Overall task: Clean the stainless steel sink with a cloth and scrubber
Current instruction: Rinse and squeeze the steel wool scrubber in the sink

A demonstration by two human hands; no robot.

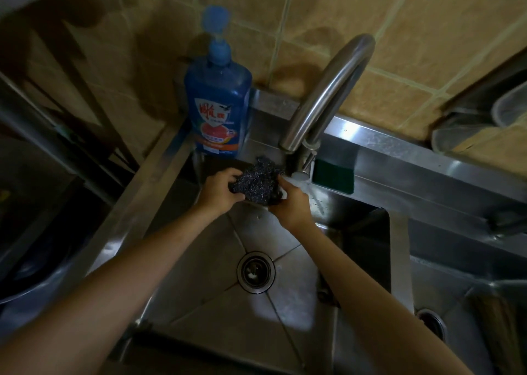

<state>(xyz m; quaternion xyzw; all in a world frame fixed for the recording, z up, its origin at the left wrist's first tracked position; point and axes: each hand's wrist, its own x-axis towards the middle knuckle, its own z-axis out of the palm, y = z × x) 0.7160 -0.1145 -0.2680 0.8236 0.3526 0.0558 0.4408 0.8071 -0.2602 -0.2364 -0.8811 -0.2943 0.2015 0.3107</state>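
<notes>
**Status: Scrubber Held at the Tap, Scrubbing Not Yet Evident**

Both hands hold the steel scrubber (258, 181) above the sink (216, 312), just beside the faucet (322, 95) outlet. The left hand (219, 190) curls its fingers around one edge; the right hand (291, 206) grips the opposite edge. Water appears to run beside the right hand. The basin appears wet. Judgement: early stage; scrubbing and cloth wiping remain. No cloth is visible.

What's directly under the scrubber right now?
Under the scrubber, gripped by the left hand and right hand, lies the sink floor, with the drain nearer the camera. The basin's back wall behind it is hidden.
</notes>
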